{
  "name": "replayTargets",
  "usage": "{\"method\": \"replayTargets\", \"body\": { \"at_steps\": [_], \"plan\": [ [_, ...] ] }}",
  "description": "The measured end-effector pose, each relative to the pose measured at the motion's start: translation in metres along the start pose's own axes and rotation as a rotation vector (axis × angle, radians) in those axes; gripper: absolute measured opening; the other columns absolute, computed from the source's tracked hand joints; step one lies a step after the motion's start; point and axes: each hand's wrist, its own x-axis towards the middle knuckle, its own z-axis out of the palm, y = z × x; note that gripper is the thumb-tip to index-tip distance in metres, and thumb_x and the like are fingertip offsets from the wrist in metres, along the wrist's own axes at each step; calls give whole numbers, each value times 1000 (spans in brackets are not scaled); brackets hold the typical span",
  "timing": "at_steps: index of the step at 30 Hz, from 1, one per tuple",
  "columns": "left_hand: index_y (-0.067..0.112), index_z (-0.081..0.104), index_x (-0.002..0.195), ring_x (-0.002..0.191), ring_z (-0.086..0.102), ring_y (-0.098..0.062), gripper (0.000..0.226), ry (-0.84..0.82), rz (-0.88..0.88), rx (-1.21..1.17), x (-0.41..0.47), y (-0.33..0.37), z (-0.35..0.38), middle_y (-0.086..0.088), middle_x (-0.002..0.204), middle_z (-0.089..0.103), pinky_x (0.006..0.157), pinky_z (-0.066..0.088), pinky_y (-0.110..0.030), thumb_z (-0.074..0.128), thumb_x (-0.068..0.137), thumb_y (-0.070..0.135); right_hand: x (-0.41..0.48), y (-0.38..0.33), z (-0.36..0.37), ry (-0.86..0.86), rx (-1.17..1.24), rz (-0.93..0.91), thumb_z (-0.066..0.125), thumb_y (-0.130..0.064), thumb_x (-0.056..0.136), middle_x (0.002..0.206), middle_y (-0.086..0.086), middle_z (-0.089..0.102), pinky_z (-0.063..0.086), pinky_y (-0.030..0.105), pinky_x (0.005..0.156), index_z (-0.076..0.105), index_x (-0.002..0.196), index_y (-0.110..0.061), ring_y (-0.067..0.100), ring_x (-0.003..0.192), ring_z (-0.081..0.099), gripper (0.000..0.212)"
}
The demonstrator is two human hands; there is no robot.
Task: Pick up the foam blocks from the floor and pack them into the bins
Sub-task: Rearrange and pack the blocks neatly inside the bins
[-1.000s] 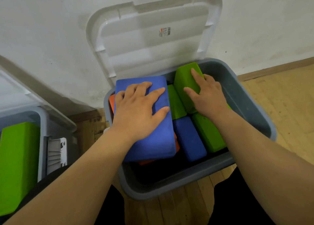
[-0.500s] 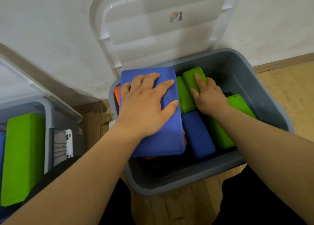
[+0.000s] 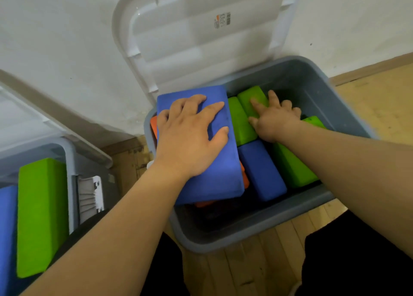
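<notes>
Two bins hold foam blocks.
Your grey bin (image 3: 245, 236) has green, blue and orange blocks; the left bin (image 3: 69, 161) green and blue. Your left hand (image 3: 190, 143) presses the top blue block (image 3: 225, 161) with flat, spread fingers; your right hand (image 3: 276, 120) pushes straight fingers on a green block (image 3: 251, 94).

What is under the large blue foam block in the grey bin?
An orange foam block peeks out at its left side and near corner. The large blue foam block, with the left hand flat on it, covers the rest.
</notes>
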Motion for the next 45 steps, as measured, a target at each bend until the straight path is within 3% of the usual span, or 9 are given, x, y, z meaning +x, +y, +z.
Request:
{"method": "replayTargets", "body": {
  "at_steps": [4, 7, 10, 16, 20, 26, 32, 38, 45],
  "plan": [
    [45, 48, 145, 140, 33, -23, 56, -13, 4, -28, 0, -3, 0, 7, 154, 42, 104, 27, -46, 48, 91, 61, -61, -10, -29, 33, 322, -156, 59, -45, 99, 162, 9, 33, 28, 35, 116, 29, 158, -35, 30, 146, 35, 67],
    [43, 51, 144, 140, 36, -24, 59, -29, 12, -71, -2, -7, -4, 5, 154, 43, 105, 29, -46, 46, 88, 63, -110, -10, -26, -4, 776, -146, 63, -38, 98, 124, 10, 66, 48, 35, 93, 52, 145, -35, 23, 110, 66, 48],
    [45, 45, 148, 144, 29, -31, 60, -93, -60, -56, -7, -11, -13, -1, 161, 31, 112, 27, -48, 47, 91, 67, -120, -10, -20, -111, 817, -193, 66, -45, 93, 119, 0, 67, 52, 37, 93, 43, 147, -48, 16, 102, 68, 59],
    [46, 21, 158, 144, 24, -43, 78, -253, -353, -92, -22, -1, -30, -10, 166, 6, 118, 26, -50, 44, 90, 76, -127, -25, -19, -191, 751, -333, 70, -38, 94, 132, -22, 51, 38, 3, 91, 34, 154, -44, -7, 110, 54, 70],
    [45, 28, 155, 147, 25, -41, 74, -148, -374, -247, -18, 5, -32, -6, 166, 9, 118, 28, -48, 51, 90, 70, -125, -25, -23, -246, 984, -368, 77, -30, 89, 136, -25, 58, 50, 28, 105, 22, 157, -50, -6, 118, 59, 90],
    [42, 22, 160, 155, 13, -23, 75, 21, -156, -409, -8, 13, -5, -4, 170, 8, 120, 12, -32, 49, 95, 67, -117, 4, -56, 3, 1092, -338, 86, -24, 78, 136, -24, 58, 55, 26, 93, 21, 154, -57, -5, 116, 62, 106],
    [44, 10, 160, 154, 8, -37, 84, -240, -174, 34, -6, 9, 64, -8, 170, 10, 121, 10, -60, 17, 87, 83, -108, 58, -84, 488, 592, -125, 80, -32, 77, 151, -7, 44, 38, 26, 103, 22, 159, -40, 10, 135, 43, 101],
    [44, 21, 157, 152, 14, -38, 82, -169, -177, 71, 0, 13, 70, -8, 167, 20, 119, 11, -61, 20, 85, 83, -96, 68, -80, 226, 236, 46, 63, -43, 81, 148, 13, 34, 51, 44, 93, 6, 160, -46, 37, 115, 54, 98],
    [44, 25, 156, 151, 16, -38, 81, -132, -176, 60, -3, 11, 71, -8, 166, 23, 119, 12, -60, 23, 85, 83, -95, 63, -88, 92, 75, 64, 75, -32, 71, 146, 17, 20, 57, 43, 79, -19, 155, -45, 37, 94, 60, 127]
  ]
}}
